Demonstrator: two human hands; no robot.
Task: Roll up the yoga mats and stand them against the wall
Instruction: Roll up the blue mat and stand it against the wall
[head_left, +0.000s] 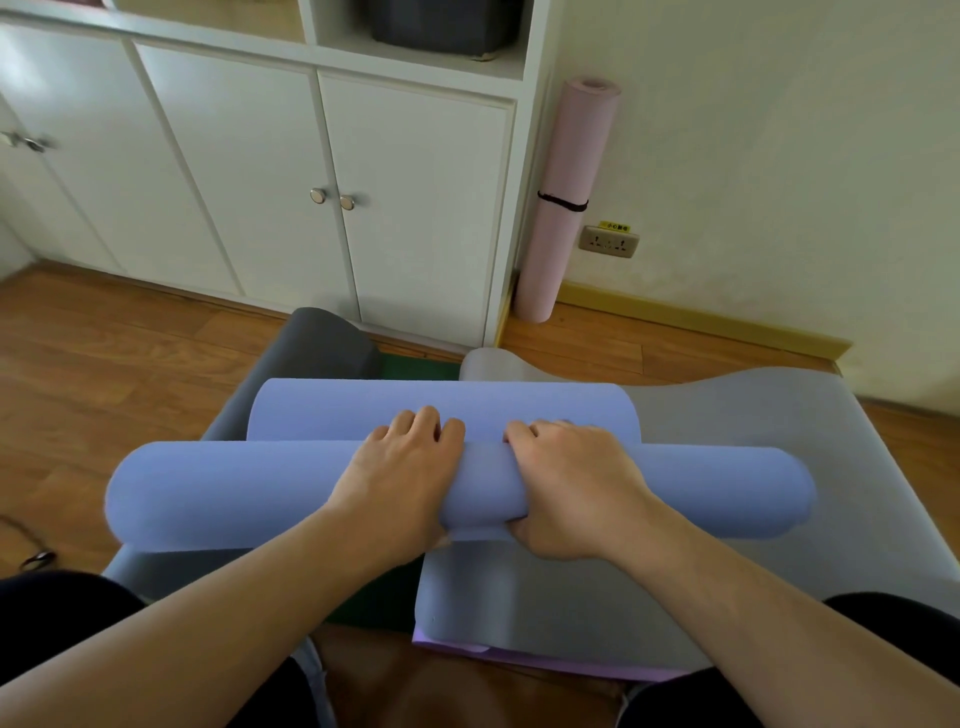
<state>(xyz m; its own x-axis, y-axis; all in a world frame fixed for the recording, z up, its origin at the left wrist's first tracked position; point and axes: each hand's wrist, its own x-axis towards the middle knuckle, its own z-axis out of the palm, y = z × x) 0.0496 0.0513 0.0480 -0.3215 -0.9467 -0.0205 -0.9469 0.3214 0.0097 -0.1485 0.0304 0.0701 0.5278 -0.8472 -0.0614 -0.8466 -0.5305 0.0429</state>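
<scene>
A blue yoga mat (208, 493) lies partly rolled across the floor in front of me, its roll running left to right and a short flat stretch (441, 410) still ahead of it. My left hand (400, 478) and my right hand (566, 483) sit side by side at the middle of the roll, fingers curled over its far side and thumbs under the near side. Under it lie grey mats (753, 415), a green one (415, 369) and a purple edge (545, 660). A rolled pink mat (566, 208), tied with a black band, stands upright against the wall.
White cabinet doors (415, 208) stand straight ahead, with the pink roll in the corner beside them. A wall socket (609, 241) sits low on the cream wall at right. Wooden floor (104, 364) spreads to the left. My knees in black shorts are at the bottom edge.
</scene>
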